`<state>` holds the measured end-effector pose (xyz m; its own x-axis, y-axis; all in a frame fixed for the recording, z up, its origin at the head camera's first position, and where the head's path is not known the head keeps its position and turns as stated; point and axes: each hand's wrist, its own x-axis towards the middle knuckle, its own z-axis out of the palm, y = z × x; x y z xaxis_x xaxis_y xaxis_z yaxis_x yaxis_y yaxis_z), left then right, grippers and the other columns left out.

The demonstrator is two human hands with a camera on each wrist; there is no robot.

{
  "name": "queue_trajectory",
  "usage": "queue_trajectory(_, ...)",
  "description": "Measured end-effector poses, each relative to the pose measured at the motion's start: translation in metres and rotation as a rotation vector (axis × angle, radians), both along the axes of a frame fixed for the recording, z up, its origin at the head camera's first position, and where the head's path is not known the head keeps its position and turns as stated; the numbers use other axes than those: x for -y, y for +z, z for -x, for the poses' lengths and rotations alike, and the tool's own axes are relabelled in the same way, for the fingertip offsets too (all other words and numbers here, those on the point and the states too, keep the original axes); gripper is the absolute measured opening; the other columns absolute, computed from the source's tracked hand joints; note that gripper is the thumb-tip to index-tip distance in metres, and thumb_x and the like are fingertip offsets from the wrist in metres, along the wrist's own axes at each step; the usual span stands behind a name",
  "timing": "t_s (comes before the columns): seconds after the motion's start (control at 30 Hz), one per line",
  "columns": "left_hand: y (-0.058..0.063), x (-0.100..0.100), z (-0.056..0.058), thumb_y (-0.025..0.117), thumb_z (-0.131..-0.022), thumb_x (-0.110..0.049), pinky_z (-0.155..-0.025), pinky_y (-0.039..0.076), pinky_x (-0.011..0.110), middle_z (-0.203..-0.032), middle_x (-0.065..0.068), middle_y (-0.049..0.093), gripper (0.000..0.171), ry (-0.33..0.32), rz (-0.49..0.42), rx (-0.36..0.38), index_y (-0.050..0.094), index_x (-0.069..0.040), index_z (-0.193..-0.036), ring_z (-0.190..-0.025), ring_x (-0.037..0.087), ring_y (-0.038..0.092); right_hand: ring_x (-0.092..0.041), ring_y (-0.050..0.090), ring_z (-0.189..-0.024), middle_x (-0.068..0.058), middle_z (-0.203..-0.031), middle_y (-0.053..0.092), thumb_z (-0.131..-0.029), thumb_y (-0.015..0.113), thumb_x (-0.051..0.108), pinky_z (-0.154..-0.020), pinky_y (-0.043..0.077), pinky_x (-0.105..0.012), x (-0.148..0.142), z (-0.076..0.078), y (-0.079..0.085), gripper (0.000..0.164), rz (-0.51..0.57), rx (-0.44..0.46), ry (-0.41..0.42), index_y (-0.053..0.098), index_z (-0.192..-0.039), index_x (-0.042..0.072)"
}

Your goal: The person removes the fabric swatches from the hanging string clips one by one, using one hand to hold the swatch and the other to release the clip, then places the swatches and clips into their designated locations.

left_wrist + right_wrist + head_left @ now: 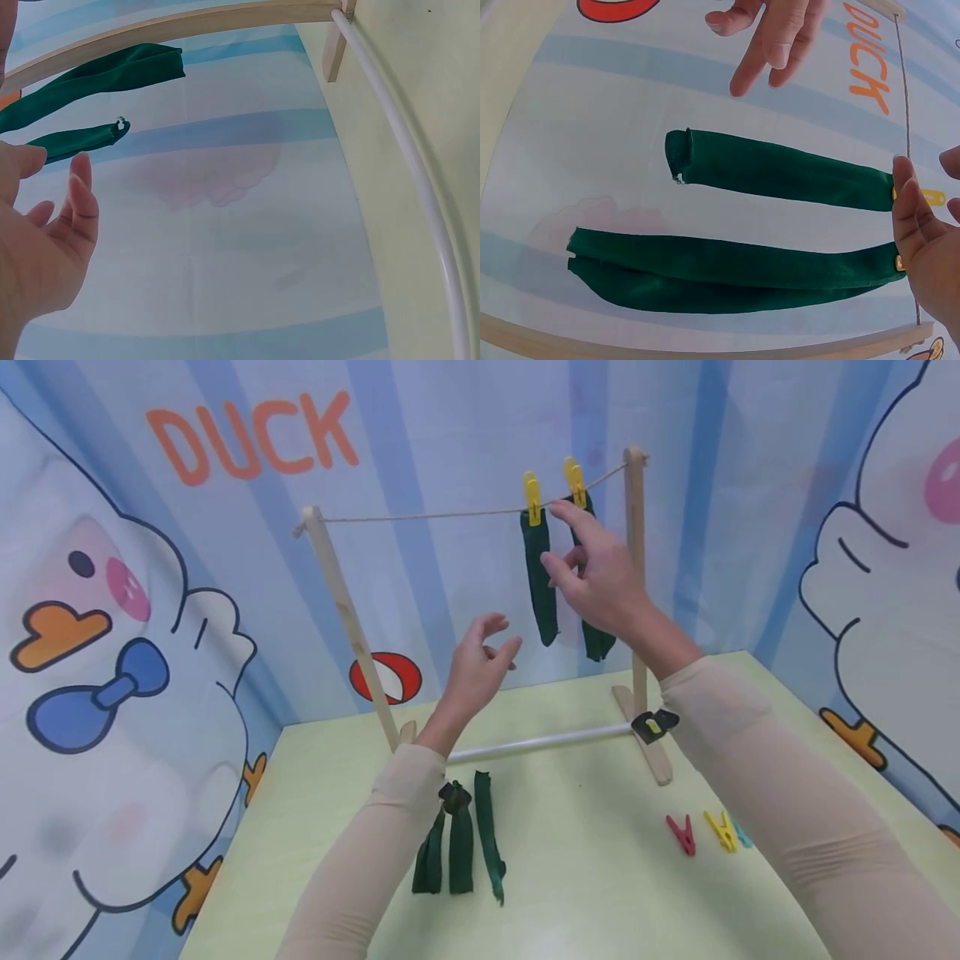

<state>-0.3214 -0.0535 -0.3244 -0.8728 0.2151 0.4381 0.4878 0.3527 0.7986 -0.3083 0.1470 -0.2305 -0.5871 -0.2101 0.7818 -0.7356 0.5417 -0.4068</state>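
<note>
Two dark green fabric strips hang from a rope (pixel 420 516), each held by a yellow clothespin. The nearer strip (pixel 538 577) hangs under one clothespin (pixel 532 497), the farther strip (pixel 597 645) under the other clothespin (pixel 574 477). My right hand (pixel 606 577) is just right of the nearer strip, thumb and forefinger apart, partly covering the farther strip; whether it touches the rope is hard to tell. Lower and to the left, my left hand (pixel 477 667) is raised with loosely bent fingers and holds nothing. In the right wrist view both strips (pixel 787 172) show at full length.
The rope runs between two wooden posts (pixel 341 602), joined below by a white rod (pixel 540 742). On the table (pixel 585 877) lie several green strips (pixel 461 852) at front left. A red clothespin (pixel 682 835), a yellow one (pixel 722 832) and a light blue one (pixel 742 835) lie right.
</note>
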Motion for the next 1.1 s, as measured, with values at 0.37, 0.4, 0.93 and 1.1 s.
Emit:
queue_trajectory(0.37, 0.009, -0.013, 0.008, 0.062, -0.101, -0.027, -0.064, 0.052, 0.029, -0.141, 0.006, 0.055, 0.050, -0.022, -0.013, 0.019, 0.043, -0.011, -0.145, -0.076, 0.018, 0.067, -0.019, 0.069, -0.078, -0.004, -0.154, 0.041, -0.103, 0.057, 0.022, -0.064, 0.048, -0.021, -0.008, 0.008, 0.002, 0.061, 0.002, 0.078, 0.004, 0.031, -0.157, 0.012)
queue_trajectory(0.4, 0.009, -0.014, 0.009, 0.062, -0.101, -0.027, -0.065, 0.052, 0.029, -0.141, 0.006, 0.055, 0.050, -0.022, -0.014, 0.023, 0.043, -0.011, -0.145, -0.076, 0.018, 0.067, -0.020, 0.069, -0.078, -0.005, -0.154, 0.041, -0.103, 0.057, 0.022, -0.064, 0.048, -0.021, -0.008, 0.008, 0.002, 0.061, -0.001, 0.080, 0.007, 0.030, -0.157, 0.012)
queue_trajectory(0.93, 0.002, -0.027, 0.017, 0.059, -0.103, -0.027, -0.071, 0.056, 0.034, -0.148, 0.006, 0.049, 0.055, -0.051, -0.033, 0.123, 0.035, -0.014, -0.150, -0.081, 0.019, 0.068, -0.020, 0.067, -0.077, -0.009, -0.144, 0.049, -0.105, 0.052, 0.028, -0.074, 0.053, -0.026, 0.001, 0.020, 0.022, 0.062, -0.019, 0.185, -0.005, 0.023, -0.160, 0.020)
queue_trajectory(1.1, 0.004, -0.035, 0.023, 0.059, -0.102, -0.030, -0.074, 0.056, 0.042, -0.151, 0.008, 0.047, 0.058, -0.058, -0.067, 0.149, 0.034, -0.015, -0.152, -0.083, 0.022, 0.069, -0.023, 0.065, -0.073, -0.013, -0.127, 0.056, -0.106, 0.049, 0.029, -0.073, 0.052, -0.028, 0.002, 0.024, 0.028, 0.062, -0.017, 0.221, -0.005, 0.021, -0.160, 0.020)
